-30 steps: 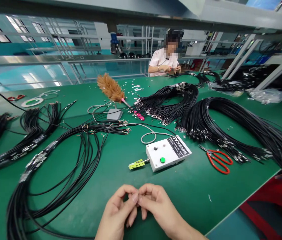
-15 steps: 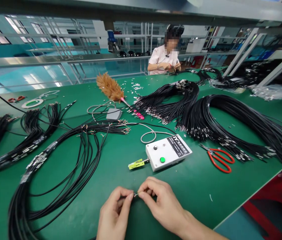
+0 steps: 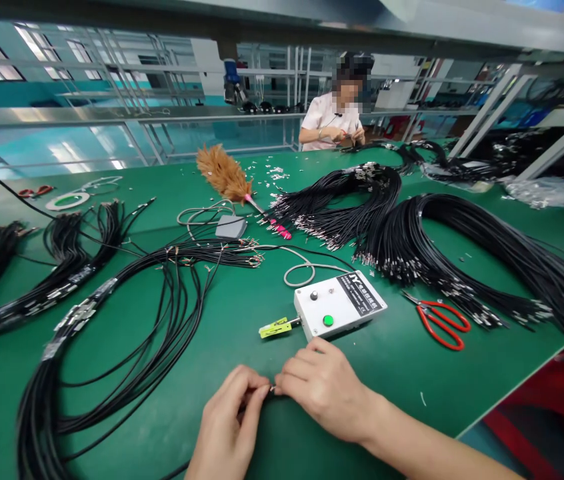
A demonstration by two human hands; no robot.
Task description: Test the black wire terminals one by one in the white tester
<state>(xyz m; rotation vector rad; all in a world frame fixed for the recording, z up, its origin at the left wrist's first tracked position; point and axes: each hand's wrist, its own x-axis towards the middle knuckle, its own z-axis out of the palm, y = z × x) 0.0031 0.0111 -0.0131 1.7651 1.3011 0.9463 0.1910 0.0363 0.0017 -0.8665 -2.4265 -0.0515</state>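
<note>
Green work table (image 3: 402, 373) spanning the whole view, with grey shelving rails behind it; large looped bundle of black cables with metal-tipped ends (image 3: 487, 247) on the right half, a second fanned bundle (image 3: 342, 200) behind it, a loose coil of black cables (image 3: 162, 320) on the left near the person, further taped bundles (image 3: 67, 267) at the far left; co-worker in a pale shirt (image 3: 329, 117) seated at the far edge, both hands busy with cable ends; clear plastic bag (image 3: 542, 190) at the right far side; brown feather duster with pink handle (image 3: 227, 177) lying past the middle; white test box with a black knob and green button (image 3: 339, 310) near the front centre, a grey lead looping from its rear, a yellow-green clip (image 3: 275, 327) projecting from its left end; grey pedal-like unit (image 3: 231, 227) behind the box; red-handled scissors (image 3: 439, 321) just right of the box, a second red pair (image 3: 36, 191) far left beside a roll of tape (image 3: 67, 201); left hand (image 3: 229, 427) and right hand (image 3: 325, 387) at the near edge, fingertips pressed together, jointly pinching a small metal terminal on a thin wire end (image 3: 272, 389) held just above the table, in front of the test box
</note>
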